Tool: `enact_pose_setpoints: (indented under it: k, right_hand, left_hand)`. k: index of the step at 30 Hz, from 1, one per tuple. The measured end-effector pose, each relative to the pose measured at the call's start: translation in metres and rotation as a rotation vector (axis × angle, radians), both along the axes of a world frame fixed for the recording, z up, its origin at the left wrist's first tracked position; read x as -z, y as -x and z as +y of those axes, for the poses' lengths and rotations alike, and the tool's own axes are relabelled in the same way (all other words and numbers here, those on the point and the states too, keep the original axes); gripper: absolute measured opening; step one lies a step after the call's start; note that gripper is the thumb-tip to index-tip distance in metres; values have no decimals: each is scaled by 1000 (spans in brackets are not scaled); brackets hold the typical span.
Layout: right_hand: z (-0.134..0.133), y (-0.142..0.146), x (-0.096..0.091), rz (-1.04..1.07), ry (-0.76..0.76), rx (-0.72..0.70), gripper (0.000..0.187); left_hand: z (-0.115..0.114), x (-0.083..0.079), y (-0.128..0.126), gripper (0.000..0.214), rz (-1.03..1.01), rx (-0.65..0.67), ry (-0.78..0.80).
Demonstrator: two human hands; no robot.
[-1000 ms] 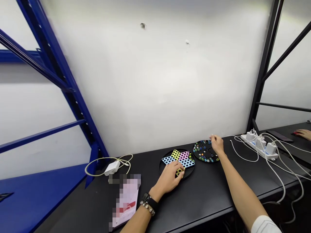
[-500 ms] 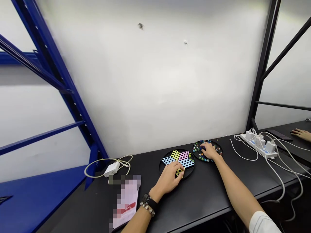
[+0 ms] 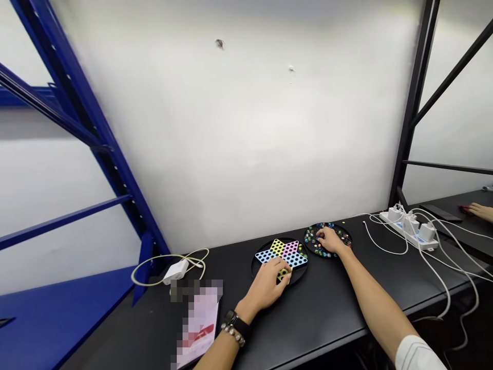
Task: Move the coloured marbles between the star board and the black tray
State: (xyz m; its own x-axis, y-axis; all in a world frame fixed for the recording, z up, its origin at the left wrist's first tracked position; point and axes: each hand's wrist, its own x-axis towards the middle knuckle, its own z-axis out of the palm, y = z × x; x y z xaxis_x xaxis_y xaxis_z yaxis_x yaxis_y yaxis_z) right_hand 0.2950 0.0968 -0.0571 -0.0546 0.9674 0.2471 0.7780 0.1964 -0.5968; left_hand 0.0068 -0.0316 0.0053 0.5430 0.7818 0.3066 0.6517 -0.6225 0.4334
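Observation:
A round black Chinese-checkers board (image 3: 285,251) with a star of yellow, pink and blue fields lies on the black table (image 3: 327,303). My left hand (image 3: 267,282) rests on the board's near edge, fingers curled loosely over it. Just right of the board sits a round black tray (image 3: 341,234) holding several coloured marbles. My right hand (image 3: 331,241) is down in that tray with its fingers bent among the marbles; whether it holds one is hidden.
A white charger with a coiled cable (image 3: 175,267) lies at the left. A white power strip (image 3: 408,226) with several cables sits at the right. Another person's hand (image 3: 481,210) rests at the far right. A blue rack (image 3: 77,144) stands left.
My right hand moved left from the tray's far right rim down into the marbles. My left hand stayed on the board. The view drifted slightly.

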Motion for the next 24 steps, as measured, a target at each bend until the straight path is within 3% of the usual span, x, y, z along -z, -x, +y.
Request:
enact_pose_setpoints:
  k: [4, 8, 11, 13, 15, 20, 24]
  right_hand:
    - [-2, -10, -21, 163, -73, 87, 28]
    - [-8, -42, -42, 371, -199, 399, 41]
    - [-14, -68, -45, 387, -222, 644, 44]
    - [-17, -78, -42, 353, -174, 694, 43]
    - [-18, -82, -39, 298, -58, 617, 40]
    - [-24, -75, -43, 190, 337, 237, 38]
    - [-45, -64, -44, 100, 302, 48, 35]
  left_hand:
    - [1, 0, 1, 13, -5, 7, -2]
    - [2, 2, 1, 14, -10, 9, -5]
    - [3, 2, 1, 16, -10, 9, 6]
    - [3, 1, 1, 17, -10, 5, 8]
    - [2, -1, 0, 17, -6, 2, 11]
    - [1, -3, 0, 18, -3, 4, 23]
    - [2, -1, 1, 19, -15, -1, 24]
